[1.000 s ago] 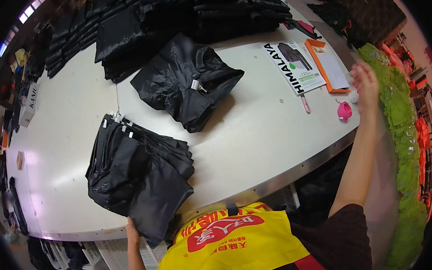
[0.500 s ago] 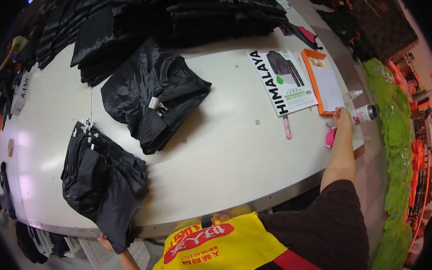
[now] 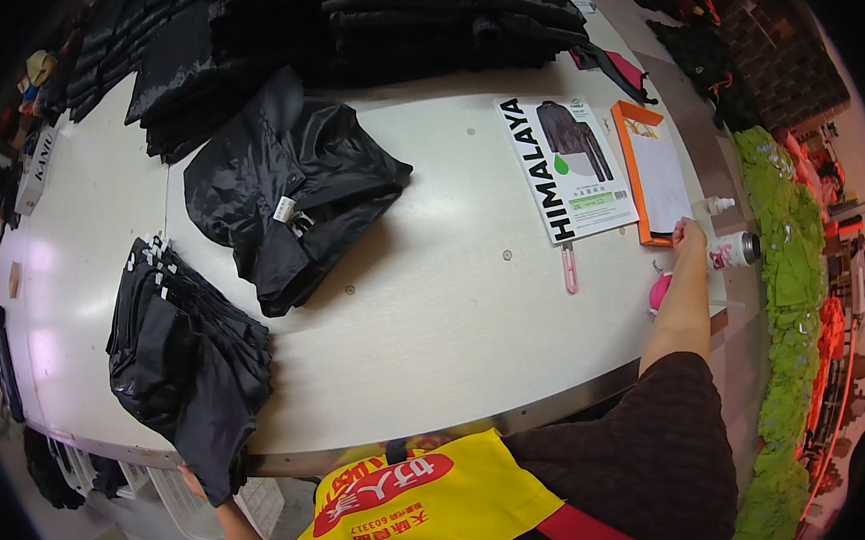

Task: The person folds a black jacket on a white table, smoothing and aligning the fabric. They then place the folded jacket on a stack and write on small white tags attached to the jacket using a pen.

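My right hand (image 3: 691, 237) is closed on the near corner of a white paper sheet (image 3: 657, 175), which lies in a shallow orange box (image 3: 623, 133). At the table's near left edge, my left hand (image 3: 196, 484) is against the hanging end of a stack of black garments (image 3: 185, 363); its fingers are mostly hidden, so their grip cannot be made out. Small white tags stick up at the far end of this stack. Beyond it, a crumpled glossy black garment (image 3: 293, 185) with a white label lies on the table.
Tall piles of folded black garments (image 3: 399, 27) line the far side. Left of the box lie a printed bag (image 3: 570, 169) and a pink cutter (image 3: 570, 270). A bottle (image 3: 735, 251) and a pink round object (image 3: 660, 291) flank my right wrist. Green fabric (image 3: 777, 294) is heaped beyond the right edge.
The view has shifted slightly, with the garments sitting further left in it. A dark gap now shows below the paper's near edge by my right hand. My left hand stays by the garment stack.
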